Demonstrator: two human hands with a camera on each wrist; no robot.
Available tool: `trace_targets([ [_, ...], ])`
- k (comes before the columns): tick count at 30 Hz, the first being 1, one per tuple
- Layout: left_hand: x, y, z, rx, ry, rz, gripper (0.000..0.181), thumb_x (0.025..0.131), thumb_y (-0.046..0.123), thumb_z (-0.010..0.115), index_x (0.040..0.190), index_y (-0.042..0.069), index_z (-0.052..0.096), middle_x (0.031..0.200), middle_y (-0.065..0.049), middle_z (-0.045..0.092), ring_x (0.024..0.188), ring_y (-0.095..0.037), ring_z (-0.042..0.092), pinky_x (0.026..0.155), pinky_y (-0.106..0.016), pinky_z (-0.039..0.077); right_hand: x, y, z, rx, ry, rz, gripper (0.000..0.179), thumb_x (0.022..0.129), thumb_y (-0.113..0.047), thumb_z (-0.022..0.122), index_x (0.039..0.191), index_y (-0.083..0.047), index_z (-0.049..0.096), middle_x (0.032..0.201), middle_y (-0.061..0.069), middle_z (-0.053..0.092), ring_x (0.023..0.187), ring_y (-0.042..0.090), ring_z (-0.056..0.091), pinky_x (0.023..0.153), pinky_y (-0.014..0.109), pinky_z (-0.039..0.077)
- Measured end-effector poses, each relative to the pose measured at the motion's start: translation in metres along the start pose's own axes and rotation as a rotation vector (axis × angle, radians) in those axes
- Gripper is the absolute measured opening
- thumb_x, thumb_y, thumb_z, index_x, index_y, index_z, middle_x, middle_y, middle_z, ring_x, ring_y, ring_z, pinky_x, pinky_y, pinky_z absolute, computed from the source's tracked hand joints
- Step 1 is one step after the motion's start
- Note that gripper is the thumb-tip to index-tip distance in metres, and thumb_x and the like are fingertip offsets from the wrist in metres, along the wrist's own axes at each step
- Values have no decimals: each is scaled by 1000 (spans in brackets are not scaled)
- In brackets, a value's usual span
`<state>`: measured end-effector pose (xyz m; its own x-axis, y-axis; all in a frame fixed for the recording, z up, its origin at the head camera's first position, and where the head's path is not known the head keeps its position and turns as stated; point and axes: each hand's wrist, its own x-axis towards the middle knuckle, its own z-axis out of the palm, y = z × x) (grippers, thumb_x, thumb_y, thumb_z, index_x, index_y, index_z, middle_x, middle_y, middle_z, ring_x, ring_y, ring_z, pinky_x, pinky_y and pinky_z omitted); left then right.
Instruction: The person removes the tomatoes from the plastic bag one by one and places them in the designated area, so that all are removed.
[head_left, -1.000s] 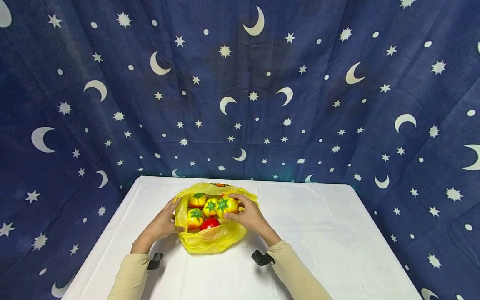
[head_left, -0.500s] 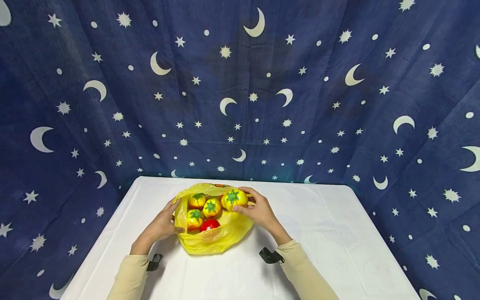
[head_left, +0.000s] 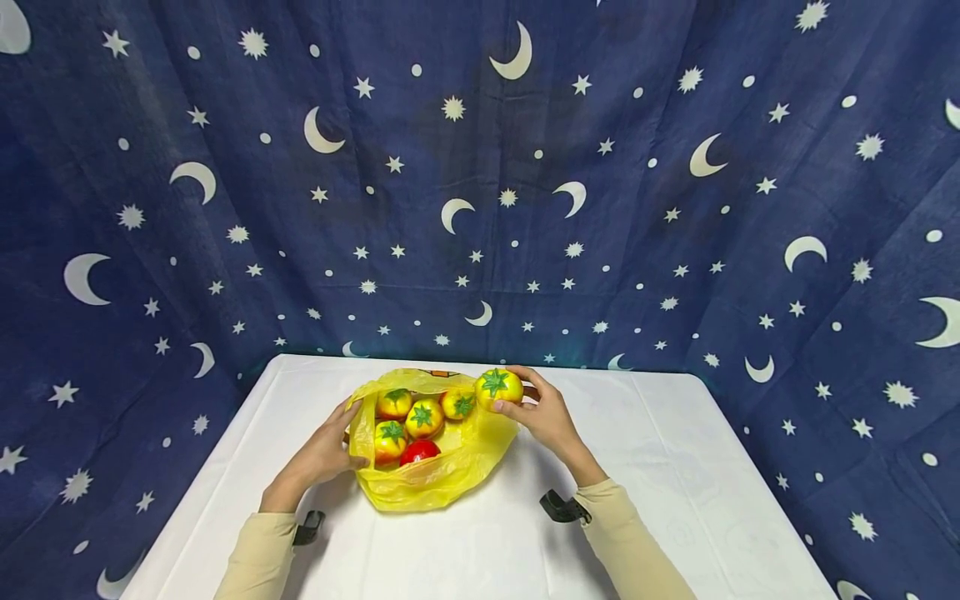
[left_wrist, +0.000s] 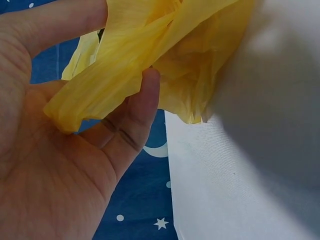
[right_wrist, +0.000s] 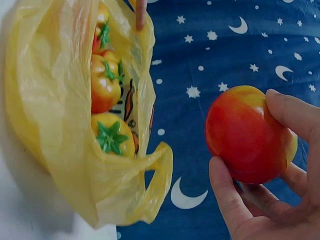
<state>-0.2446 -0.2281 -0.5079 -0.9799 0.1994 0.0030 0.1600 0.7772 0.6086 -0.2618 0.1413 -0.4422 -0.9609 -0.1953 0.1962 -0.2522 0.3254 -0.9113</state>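
Note:
A yellow plastic bag [head_left: 420, 493] lies on the white table with its mouth spread, showing several yellow-and-red tomatoes [head_left: 424, 418] with green leafy tops and one plain red round fruit [head_left: 420, 451]. The left hand [head_left: 321, 454] holds the bag's left rim; in the left wrist view, yellow film [left_wrist: 107, 75] passes between thumb and fingers. The right hand [head_left: 553, 421] grips one yellow-and-red tomato [head_left: 497, 388] at the bag's right edge. In the right wrist view that tomato [right_wrist: 247, 137] is apart from the bag, fingers and thumb around it.
The white-covered table [head_left: 675, 500] extends right and in front of the bag. A dark blue cloth [head_left: 480, 208] with moons and stars hangs behind and at both sides. Black wrist cameras [head_left: 564, 506] sit under both forearms. A bag handle loop [right_wrist: 160, 170] sticks out near the tomatoes.
The right hand has moved right and slightly away from the person, carrying its tomato from over the bag's mouth to its right edge, uncovering another tomato inside. The left hand stays put.

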Motion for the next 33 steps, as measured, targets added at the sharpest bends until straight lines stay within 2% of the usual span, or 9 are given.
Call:
trace_targets([
  [4, -1, 0, 0, 7, 3, 6, 106, 69, 14, 87, 154, 1, 26, 160, -23, 19, 101, -29, 62, 92, -48, 51, 3, 19, -6, 7, 40, 1, 59, 81, -22, 81, 135, -19, 57, 138, 8, 57, 118, 31, 57, 80, 20, 53],
  [11, 1, -1, 0, 8, -10, -20, 106, 70, 17, 88, 154, 2, 25, 161, -21, 17, 105, -31, 61, 94, -49, 52, 3, 30, -17, 30, 88, 24, 59, 79, -27, 83, 132, -21, 58, 135, 3, 58, 117, 28, 56, 82, 22, 52],
  [16, 2, -3, 1, -1, -14, -26, 106, 70, 18, 87, 155, 3, 24, 162, -21, 17, 115, -36, 58, 98, -52, 49, 3, 36, -23, 56, 111, 58, 62, 79, -29, 83, 134, -20, 56, 138, 5, 55, 122, 30, 54, 84, 21, 51],
  [21, 2, -3, 2, -9, -17, -31, 107, 70, 17, 87, 155, 4, 24, 162, -20, 16, 118, -38, 57, 98, -52, 49, -3, 23, -31, 71, 118, 104, 62, 82, -20, 80, 137, -13, 54, 141, 10, 53, 125, 31, 53, 84, 17, 49],
  [23, 2, -3, 2, -5, -16, -34, 107, 70, 17, 87, 155, 4, 24, 162, -20, 17, 117, -38, 57, 98, -52, 49, -1, 26, -34, 78, 121, 128, 62, 83, -15, 79, 138, -11, 53, 142, 12, 52, 126, 31, 53, 84, 17, 50],
  [28, 1, -2, 2, 1, -10, -27, 106, 70, 16, 87, 155, 3, 24, 162, -21, 17, 116, -38, 58, 98, -53, 49, 9, 59, -38, 97, 150, 143, 64, 81, -20, 81, 139, -15, 53, 143, 8, 51, 126, 29, 53, 82, 15, 49],
  [33, 1, -2, 2, -5, -11, -16, 105, 70, 16, 87, 154, 2, 25, 161, -22, 18, 115, -38, 58, 98, -53, 49, 10, 70, -40, 53, 184, 161, 65, 81, -32, 81, 138, -21, 53, 142, 5, 52, 125, 27, 54, 90, 25, 48],
])
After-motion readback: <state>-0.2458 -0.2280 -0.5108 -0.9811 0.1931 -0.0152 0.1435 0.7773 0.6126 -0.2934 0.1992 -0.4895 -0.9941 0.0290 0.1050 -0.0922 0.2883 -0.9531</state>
